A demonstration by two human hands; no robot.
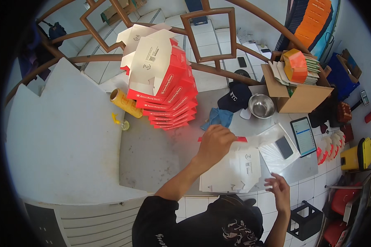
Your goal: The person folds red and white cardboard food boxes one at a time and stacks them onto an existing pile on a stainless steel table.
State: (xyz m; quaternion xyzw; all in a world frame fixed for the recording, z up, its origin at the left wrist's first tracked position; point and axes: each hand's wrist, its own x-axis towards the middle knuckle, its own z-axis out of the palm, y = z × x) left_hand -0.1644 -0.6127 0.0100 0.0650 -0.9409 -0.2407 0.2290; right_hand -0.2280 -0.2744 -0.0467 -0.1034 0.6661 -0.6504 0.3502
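My left hand (217,141) has its fingers curled over the red far edge of a white cardboard box blank (225,163). This blank lies on a pile of flat blanks at the table's front edge, its printed white side up. My right hand (278,188) hovers just right of the pile, fingers apart, holding nothing. Farther off to the left rises a tall leaning stack of folded red-and-white food boxes (170,80), nested in one another. A blurred white flap (270,138) extends right from the far side of the pile.
On the metal table (148,163) are a yellow wrap roll (126,103), a blue cloth (218,118), a dark cap (235,96), a steel bowl (261,106), a phone (284,147) on white packaging, a tablet (303,136) and a cardboard carton (303,98). A brown metal railing (216,71) borders the back.
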